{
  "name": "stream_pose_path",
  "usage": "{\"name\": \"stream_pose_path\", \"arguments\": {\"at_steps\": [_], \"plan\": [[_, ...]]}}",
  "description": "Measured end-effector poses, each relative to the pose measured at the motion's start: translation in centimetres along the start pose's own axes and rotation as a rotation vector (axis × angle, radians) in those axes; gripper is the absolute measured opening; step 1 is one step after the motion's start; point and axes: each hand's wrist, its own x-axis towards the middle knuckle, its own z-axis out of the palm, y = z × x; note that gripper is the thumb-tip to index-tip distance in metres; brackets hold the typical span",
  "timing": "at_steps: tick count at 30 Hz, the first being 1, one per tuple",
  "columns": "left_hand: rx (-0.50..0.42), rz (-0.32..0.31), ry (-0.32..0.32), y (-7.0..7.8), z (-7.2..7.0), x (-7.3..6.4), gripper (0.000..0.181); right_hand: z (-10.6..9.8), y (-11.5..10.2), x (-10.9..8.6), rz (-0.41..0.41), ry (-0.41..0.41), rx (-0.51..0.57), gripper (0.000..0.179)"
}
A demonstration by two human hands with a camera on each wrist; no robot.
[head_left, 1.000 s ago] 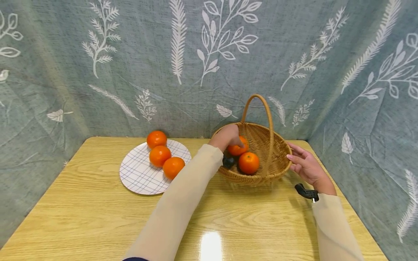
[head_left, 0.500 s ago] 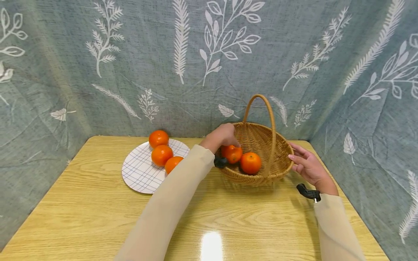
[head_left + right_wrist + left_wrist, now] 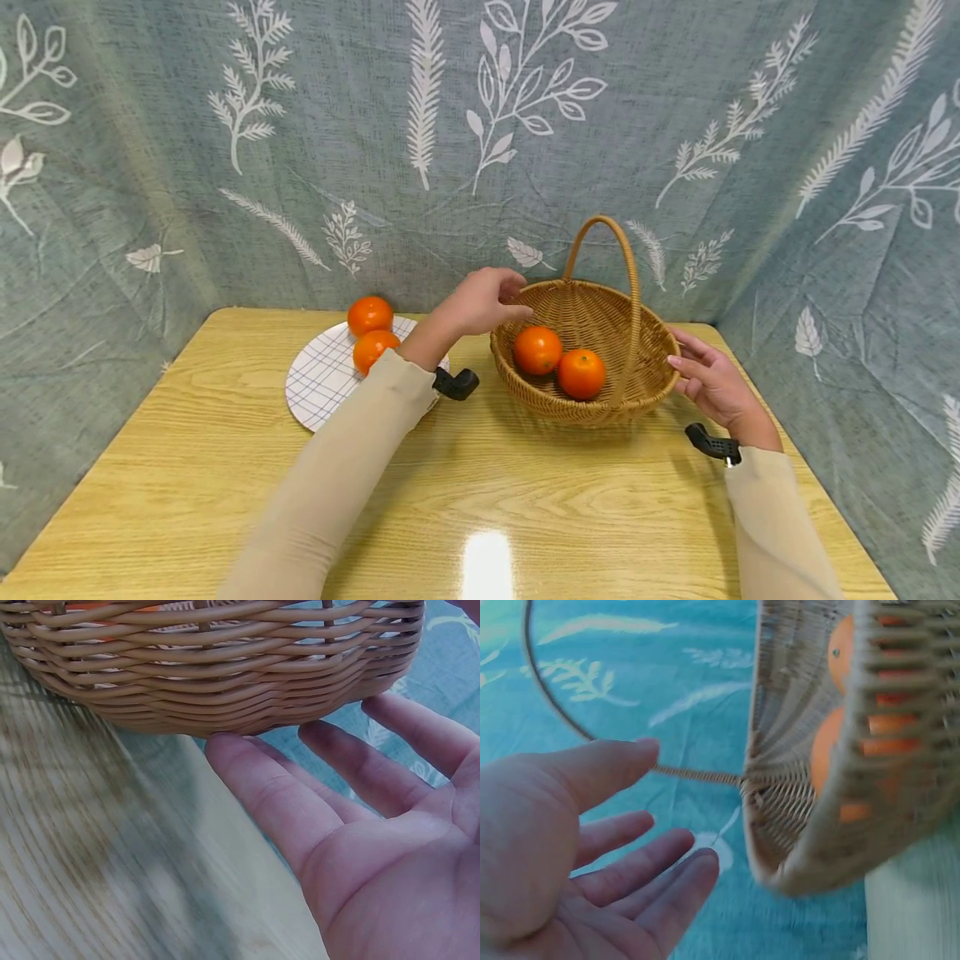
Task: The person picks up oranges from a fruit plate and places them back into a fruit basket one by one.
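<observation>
My left hand hovers at the basket's left rim, its fingers spread and holding nothing. In the left wrist view that hand is apart from the rim, with the basket's handle behind its fingers. Two oranges, a left one and a right one, lie side by side in the wicker basket. At the basket's right end is my right hand. In the right wrist view the fairly straight fingers have their tips right at the woven outer wall.
On the left, a round white checked plate bears oranges; my left forearm covers part of it. The wooden table meets a leaf-patterned cloth at the back and right. The basket's tall handle arches over its opening.
My left hand has let go of an orange in the basket, beside the other one, and has moved up and left. The right hand stays at the basket's right end.
</observation>
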Motion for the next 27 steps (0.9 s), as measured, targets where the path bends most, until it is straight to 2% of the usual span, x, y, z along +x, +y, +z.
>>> {"name": "stream_pose_path", "arguments": {"at_steps": [5, 12, 19, 24, 27], "plan": [[-0.108, -0.009, 0.096, -1.8, -1.3, -2.2, 0.050, -0.1, 0.3, -0.1, -0.003, 0.008, 0.012, 0.063], [-0.170, -0.059, 0.226, -4.5, -2.3, -5.5, 0.043, -0.1, 0.2, 0.0, 0.002, 0.019, -0.001, 0.065], [-0.171, -0.090, 0.282, -7.0, -2.2, -8.4, 0.044, -0.2, 0.0, 0.0, 0.002, 0.050, -0.011, 0.060], [-0.132, -0.071, 0.373, -9.0, -2.7, -10.3, 0.040, -0.2, 0.2, 0.1, 0.003, 0.060, -0.006, 0.059], [-0.095, -0.091, 0.420, -10.5, -3.3, -11.4, 0.041, -0.2, 0.3, 0.2, 0.005, 0.062, -0.005, 0.060]]}}
